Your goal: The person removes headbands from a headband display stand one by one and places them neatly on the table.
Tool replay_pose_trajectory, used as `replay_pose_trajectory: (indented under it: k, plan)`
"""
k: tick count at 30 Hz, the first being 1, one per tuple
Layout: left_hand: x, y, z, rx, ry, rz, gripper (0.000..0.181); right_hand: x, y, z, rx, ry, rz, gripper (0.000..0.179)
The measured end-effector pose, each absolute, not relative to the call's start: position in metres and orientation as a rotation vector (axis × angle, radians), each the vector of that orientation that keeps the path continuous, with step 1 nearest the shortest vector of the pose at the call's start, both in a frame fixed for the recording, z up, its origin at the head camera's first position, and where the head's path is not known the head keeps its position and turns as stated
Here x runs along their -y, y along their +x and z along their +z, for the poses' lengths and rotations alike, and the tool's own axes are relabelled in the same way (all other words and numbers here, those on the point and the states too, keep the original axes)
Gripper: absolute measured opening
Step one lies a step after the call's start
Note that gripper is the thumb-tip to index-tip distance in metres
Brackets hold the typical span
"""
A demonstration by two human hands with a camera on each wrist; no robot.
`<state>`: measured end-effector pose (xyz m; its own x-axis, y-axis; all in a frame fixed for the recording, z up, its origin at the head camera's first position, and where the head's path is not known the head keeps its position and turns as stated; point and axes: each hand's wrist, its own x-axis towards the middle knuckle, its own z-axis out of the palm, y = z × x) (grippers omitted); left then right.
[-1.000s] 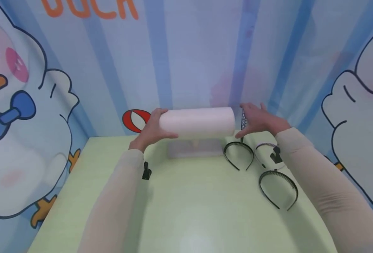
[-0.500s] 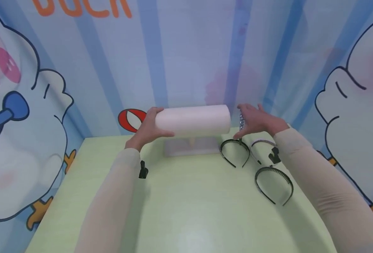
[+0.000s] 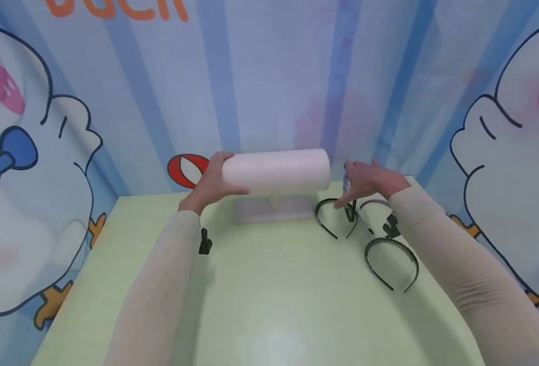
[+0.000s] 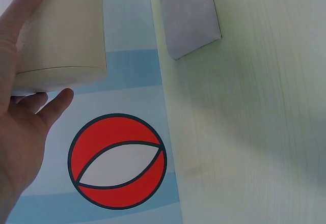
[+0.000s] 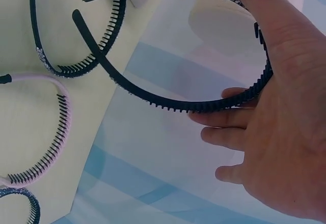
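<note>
A white padded cylinder (image 3: 276, 172) lies sideways on a stand with a flat pale base (image 3: 251, 211). My left hand (image 3: 212, 185) grips its left end, thumb along the near side; in the left wrist view fingertips show beyond the end face. Off the right end, my right hand (image 3: 365, 180) holds a black headband (image 5: 178, 104) with a glittery stretch and inner teeth. In the right wrist view its arms point away from the palm, thumb on one arm and fingers under the other. The cylinder's end appears behind that headband.
On the table right of the stand lie a black headband (image 5: 119, 18), a lilac headband (image 5: 69, 112) and, nearer, another black headband (image 3: 391, 241). A striped curtain with cartoon ducks and a red ball print (image 4: 117, 160) stands close behind the table.
My right hand has lowered a little beside the cylinder's right end, and the held headband's arms have come into view below it. My left hand keeps its grip. The head view has shifted slightly.
</note>
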<state>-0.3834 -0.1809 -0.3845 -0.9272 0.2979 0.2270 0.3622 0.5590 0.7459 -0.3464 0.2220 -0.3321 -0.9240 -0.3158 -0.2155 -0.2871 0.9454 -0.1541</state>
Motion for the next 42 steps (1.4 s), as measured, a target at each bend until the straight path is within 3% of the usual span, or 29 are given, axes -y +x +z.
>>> replay_pose_trajectory:
  k: [14, 16, 20, 22, 28, 37, 42]
  plan:
    - [0.181, -0.385, -0.382, 2.725, -0.557, -1.319, 0.106, -0.193, -0.331, -0.336, -2.658, -0.27, 0.053, 0.14]
    - [0.182, -0.385, -0.382, 2.725, -0.557, -1.318, 0.106, -0.189, -0.329, -0.338, -2.652, -0.27, 0.093, 0.129]
    - [0.183, -0.385, -0.383, 2.722, -0.548, -1.332, 0.107, -0.183, -0.325, -0.344, -2.619, -0.272, 0.131, 0.088]
    - [0.183, -0.385, -0.384, 2.722, -0.553, -1.333, 0.108, -0.181, -0.323, -0.348, -2.597, -0.268, 0.125, 0.077]
    - [0.183, -0.386, -0.386, 2.719, -0.564, -1.322, 0.109, -0.175, -0.317, -0.358, -2.566, -0.236, 0.137, 0.095]
    - [0.18, -0.384, -0.382, 2.713, -0.566, -1.308, 0.106, -0.161, -0.313, -0.383, -2.51, -0.194, 0.173, 0.105]
    - [0.181, -0.383, -0.382, 2.722, -0.549, -1.318, 0.107, -0.152, -0.309, -0.398, -2.509, -0.156, 0.122, 0.096]
